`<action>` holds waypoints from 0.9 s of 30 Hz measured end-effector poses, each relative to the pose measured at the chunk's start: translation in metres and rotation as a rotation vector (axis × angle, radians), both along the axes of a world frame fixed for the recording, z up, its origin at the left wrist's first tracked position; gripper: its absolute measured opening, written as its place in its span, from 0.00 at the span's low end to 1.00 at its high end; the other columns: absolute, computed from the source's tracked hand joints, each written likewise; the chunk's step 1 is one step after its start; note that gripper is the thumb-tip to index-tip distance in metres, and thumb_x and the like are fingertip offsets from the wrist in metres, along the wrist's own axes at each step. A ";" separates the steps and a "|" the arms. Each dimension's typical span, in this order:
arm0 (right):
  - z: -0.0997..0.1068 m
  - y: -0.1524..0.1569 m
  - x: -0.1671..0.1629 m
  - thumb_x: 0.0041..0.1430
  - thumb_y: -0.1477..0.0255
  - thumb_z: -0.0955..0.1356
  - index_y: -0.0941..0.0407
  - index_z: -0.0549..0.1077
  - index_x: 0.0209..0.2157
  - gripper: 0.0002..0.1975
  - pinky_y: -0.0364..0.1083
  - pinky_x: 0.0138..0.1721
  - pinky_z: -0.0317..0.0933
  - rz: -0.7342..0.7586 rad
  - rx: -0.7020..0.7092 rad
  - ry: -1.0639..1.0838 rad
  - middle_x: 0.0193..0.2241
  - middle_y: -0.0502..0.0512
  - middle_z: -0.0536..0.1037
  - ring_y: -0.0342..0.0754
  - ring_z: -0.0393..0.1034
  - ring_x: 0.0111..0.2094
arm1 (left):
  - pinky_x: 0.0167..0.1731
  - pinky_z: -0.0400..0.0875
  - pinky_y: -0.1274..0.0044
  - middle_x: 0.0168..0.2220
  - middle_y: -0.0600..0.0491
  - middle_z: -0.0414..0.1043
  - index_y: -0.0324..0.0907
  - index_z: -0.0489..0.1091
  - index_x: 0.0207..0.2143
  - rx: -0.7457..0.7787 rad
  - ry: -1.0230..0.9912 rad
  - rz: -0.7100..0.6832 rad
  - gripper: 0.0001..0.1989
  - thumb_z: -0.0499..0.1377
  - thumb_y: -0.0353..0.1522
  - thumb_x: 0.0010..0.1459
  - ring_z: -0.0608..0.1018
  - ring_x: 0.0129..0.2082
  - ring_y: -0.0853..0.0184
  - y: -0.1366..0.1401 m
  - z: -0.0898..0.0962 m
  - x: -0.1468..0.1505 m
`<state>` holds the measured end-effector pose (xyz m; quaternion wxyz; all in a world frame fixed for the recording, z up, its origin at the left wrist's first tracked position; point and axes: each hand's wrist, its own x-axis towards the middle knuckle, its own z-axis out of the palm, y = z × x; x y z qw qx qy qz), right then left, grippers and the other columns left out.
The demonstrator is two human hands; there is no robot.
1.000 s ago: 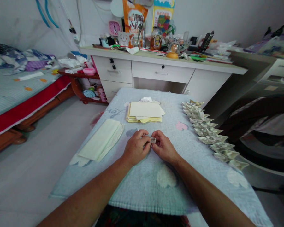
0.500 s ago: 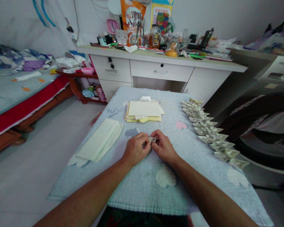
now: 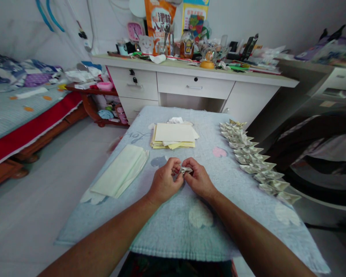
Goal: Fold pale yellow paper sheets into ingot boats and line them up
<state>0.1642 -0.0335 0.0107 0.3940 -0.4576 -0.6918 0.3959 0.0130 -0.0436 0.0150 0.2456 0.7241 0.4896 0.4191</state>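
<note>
Between my two hands is a small folded paper piece, greyish white, held just above the cloth-covered table. My left hand pinches its left side, the index finger curled over the thumb. My right hand grips the other end between thumb and fingers. Parts of the paper are hidden by the fingertips. Ahead lies a stack of cream and yellow paper sheets. A bundle of pale green paper lies left of my hands. Along the right side runs a row of folded paper boats.
A white crumpled tissue lies behind the paper stack. Beyond the table stands a white desk crowded with jars, bags and small items. A bed is at the left, a washing machine at the right.
The fingers of my left hand have shifted on the paper, the index finger rising and spreading a little. More of the folded piece now shows between my hands. The view has moved slightly.
</note>
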 end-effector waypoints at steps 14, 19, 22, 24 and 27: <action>0.002 -0.001 0.002 0.51 0.78 0.63 0.55 0.67 0.34 0.08 0.39 0.26 0.53 0.018 0.013 -0.044 0.24 0.45 0.68 0.41 0.60 0.24 | 0.32 0.72 0.79 0.33 0.55 0.77 0.44 0.66 0.42 0.002 0.041 -0.022 0.13 0.57 0.25 0.53 0.79 0.32 0.69 0.001 -0.003 -0.004; 0.000 0.000 0.004 0.51 0.77 0.63 0.55 0.66 0.34 0.07 0.39 0.27 0.54 0.009 0.012 -0.044 0.24 0.45 0.68 0.42 0.61 0.25 | 0.30 0.71 0.80 0.34 0.54 0.76 0.44 0.65 0.41 -0.040 0.000 -0.017 0.11 0.58 0.27 0.54 0.79 0.32 0.69 0.003 -0.002 -0.004; -0.002 0.000 0.005 0.52 0.77 0.63 0.55 0.66 0.34 0.06 0.40 0.29 0.55 0.010 0.002 -0.007 0.25 0.46 0.69 0.42 0.61 0.26 | 0.28 0.70 0.81 0.33 0.55 0.75 0.43 0.64 0.38 -0.085 -0.053 -0.036 0.09 0.58 0.28 0.54 0.78 0.30 0.71 0.004 0.000 -0.005; -0.003 0.001 0.005 0.53 0.76 0.63 0.55 0.66 0.34 0.05 0.41 0.30 0.56 0.009 -0.005 0.008 0.26 0.46 0.69 0.42 0.61 0.27 | 0.27 0.68 0.82 0.30 0.57 0.74 0.43 0.64 0.36 -0.097 -0.059 -0.041 0.06 0.57 0.28 0.55 0.77 0.28 0.72 0.004 0.000 -0.005; -0.003 0.001 0.005 0.54 0.76 0.63 0.55 0.67 0.34 0.05 0.41 0.30 0.56 0.011 -0.008 0.011 0.26 0.46 0.69 0.43 0.62 0.27 | 0.25 0.65 0.82 0.25 0.59 0.70 0.43 0.65 0.32 -0.064 -0.015 -0.035 0.03 0.56 0.27 0.55 0.73 0.24 0.73 0.004 0.001 -0.005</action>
